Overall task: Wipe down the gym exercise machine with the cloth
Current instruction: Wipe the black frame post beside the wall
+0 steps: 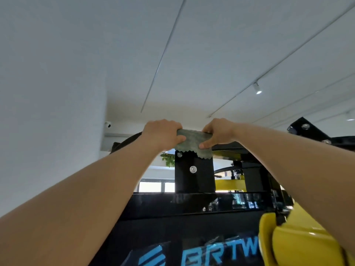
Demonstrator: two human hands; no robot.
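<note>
Below our grip the machine (194, 181) shows nothing of what is wiped, so progress is unclear. At its top, our left hand (163, 134) and right hand (218, 134) each pinch an end of the cloth (192, 144), draped there — we judge wiping underway.

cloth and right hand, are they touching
Touching: the head view shows the right hand gripping the right end of the cloth, with no gap between them.
</note>
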